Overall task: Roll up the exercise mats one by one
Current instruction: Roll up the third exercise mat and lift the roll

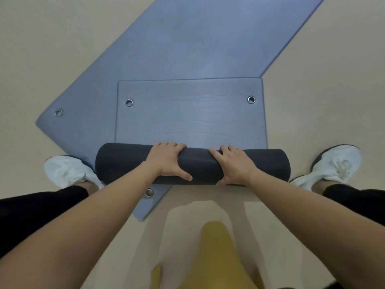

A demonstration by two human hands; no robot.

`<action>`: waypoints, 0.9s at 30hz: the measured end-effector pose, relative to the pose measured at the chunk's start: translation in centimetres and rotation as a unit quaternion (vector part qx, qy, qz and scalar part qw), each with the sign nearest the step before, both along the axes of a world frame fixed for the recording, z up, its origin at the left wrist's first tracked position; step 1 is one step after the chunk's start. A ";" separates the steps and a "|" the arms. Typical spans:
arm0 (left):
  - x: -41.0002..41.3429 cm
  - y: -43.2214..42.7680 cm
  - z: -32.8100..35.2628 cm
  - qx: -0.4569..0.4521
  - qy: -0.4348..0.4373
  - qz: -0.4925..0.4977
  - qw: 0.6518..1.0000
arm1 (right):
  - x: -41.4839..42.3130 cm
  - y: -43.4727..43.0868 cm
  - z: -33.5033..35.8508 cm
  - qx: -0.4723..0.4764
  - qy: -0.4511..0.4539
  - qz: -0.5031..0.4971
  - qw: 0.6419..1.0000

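1. Head view: the person bends over a blue-grey foam exercise mat [190,113], most of it already wound into a thick dark roll [192,164] lying crosswise between two white sneakers, the left sneaker [69,171] and the right sneaker [333,163].
2. The left hand [168,160] lies palm-down over the roll, fingers spread over its far side and thumb on the near side; it presses and grips nothing closed.
3. The right hand [234,164] rests likewise, fingers fanned forward and the thumb tucked under the near edge. Both sit near the roll's middle, likely so it advances evenly and stays tight.
4. The short flat tail ahead of the roll carries two metal eyelets, the left eyelet [129,102] and the right eyelet [251,99], so this mat seems almost finished.
5. Beneath it, a second blue-grey mat [187,38] lies flat at an angle across the pale beige floor [41,49], running to the frame's top; it looks untouched and probably comes next.
6. The feet stand wide apart, leaving the roll room to travel.
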State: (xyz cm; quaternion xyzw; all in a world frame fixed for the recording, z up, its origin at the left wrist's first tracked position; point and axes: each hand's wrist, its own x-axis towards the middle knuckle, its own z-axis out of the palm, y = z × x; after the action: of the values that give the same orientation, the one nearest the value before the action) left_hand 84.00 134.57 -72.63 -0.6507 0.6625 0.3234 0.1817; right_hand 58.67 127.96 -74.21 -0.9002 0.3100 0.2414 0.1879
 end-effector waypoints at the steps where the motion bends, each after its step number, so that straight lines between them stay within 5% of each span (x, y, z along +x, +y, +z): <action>1: -0.2 0.9 -0.1 -0.021 -0.005 -0.005 1.000 | -0.1 0.6 -0.1 0.004 0.004 -0.006 1.000; 7: 0.2 7.1 -0.9 -0.172 -0.064 -0.018 0.983 | 0.2 -0.4 0.1 0.064 0.022 -0.040 0.997; 15: 1.8 4.4 -1.8 -0.178 -0.080 -0.015 0.981 | 1.4 -6.0 -0.1 0.202 0.072 -0.124 0.969; 19: 2.6 1.8 -2.1 -0.188 -0.069 -0.011 0.980 | -1.0 -5.5 0.1 0.062 0.046 -0.126 0.989; 23: 3.5 -1.3 -2.0 -0.187 -0.060 -0.008 0.981 | -2.0 -0.9 -0.6 -0.144 -0.093 -0.141 0.975; 27: 4.5 -4.3 -2.0 -0.134 -0.027 0.004 0.991 | 0.1 2.8 -2.2 -0.159 -0.051 -0.128 0.978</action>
State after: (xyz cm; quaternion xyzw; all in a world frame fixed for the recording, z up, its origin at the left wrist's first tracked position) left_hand 88.45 130.24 -74.59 -0.6802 0.6924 0.2147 0.1090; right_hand 58.78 130.74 -76.45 -0.8827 0.4468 0.1164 0.0874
